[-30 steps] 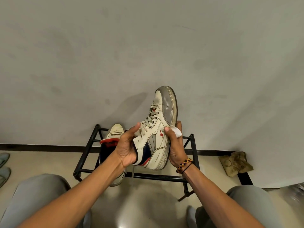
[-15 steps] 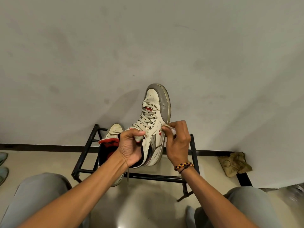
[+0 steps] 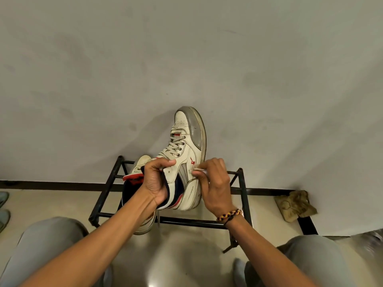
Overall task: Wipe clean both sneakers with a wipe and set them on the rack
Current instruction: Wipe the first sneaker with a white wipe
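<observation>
White wipe [image 3: 200, 171] — pinched in right hand [image 3: 214, 189] fingertips against sneaker [image 3: 186, 154]

A plain grey wall [image 3: 186, 59] fills the upper part of the view, with a dark skirting strip [image 3: 51, 184] along its foot where it meets the pale glossy floor [image 3: 182, 262]. At the right, by the wall, lies a crumpled khaki cloth [image 3: 295, 205], possibly a rag or small bag. At the far left edge, two bluish shapes [image 3: 3, 208] sit on the floor, cut off by the frame.
</observation>
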